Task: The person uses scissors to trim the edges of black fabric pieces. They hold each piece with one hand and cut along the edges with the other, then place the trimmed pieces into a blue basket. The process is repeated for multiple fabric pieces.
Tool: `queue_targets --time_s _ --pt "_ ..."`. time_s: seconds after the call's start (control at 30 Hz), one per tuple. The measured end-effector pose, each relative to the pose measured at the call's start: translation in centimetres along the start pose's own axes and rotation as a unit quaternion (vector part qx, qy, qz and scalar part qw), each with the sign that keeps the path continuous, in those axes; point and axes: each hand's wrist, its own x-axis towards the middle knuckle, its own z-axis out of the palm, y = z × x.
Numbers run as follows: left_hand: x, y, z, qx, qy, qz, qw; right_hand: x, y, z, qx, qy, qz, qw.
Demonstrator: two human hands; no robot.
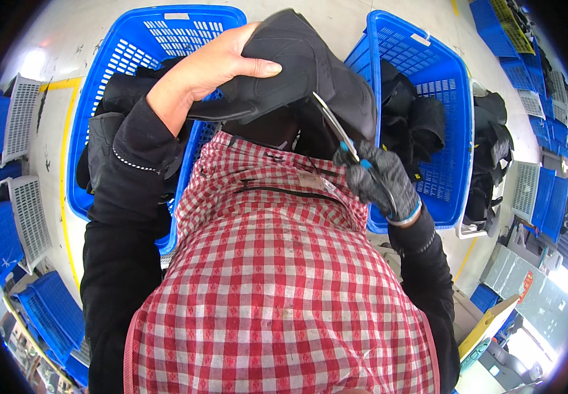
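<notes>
My left hand (215,64) is bare and closed on a black boot upper (310,69), its thumb lying across the top. The upper is held up in front of me, above the lap of my red-and-white checked apron (277,262). My right hand (382,182), in a grey glove, grips a pair of scissors (330,117). Their blades point up and left and reach the upper's lower right edge. Whether the blades touch the material I cannot tell. The far side of the upper and the left fingertips are hidden.
A blue basket (116,49) with black pieces stands on the left. Another blue basket (451,85) on the right holds more black uppers (426,121). Beyond it is a white crate (473,230) with black pieces. Stacked blue and grey baskets line both sides. Yellow lines mark the floor.
</notes>
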Motion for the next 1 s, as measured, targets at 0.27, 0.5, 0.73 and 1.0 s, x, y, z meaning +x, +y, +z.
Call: queue_targets --time_s 0.27,0.5,0.73,1.0 --pt "-2.1 3.0 6.4 0.471 0.120 0.169 0.858 -1.7 1.7 1.5 0.076 0.055 0.086 0.992" --pt "-4.8 2.2 9.1 0.515 0.089 0.156 0.838 -2.3 3.1 2.4 0.082 0.016 0.108 0.991" --pt "-5.5 0.4 7.7 0.462 0.103 0.213 0.855 -1.7 4.6 4.2 0.281 -0.020 0.071 0.957" --pt "-5.4 0.1 6.7 0.422 0.074 0.223 0.875 -1.7 3.9 4.1 0.140 0.003 0.084 0.987"
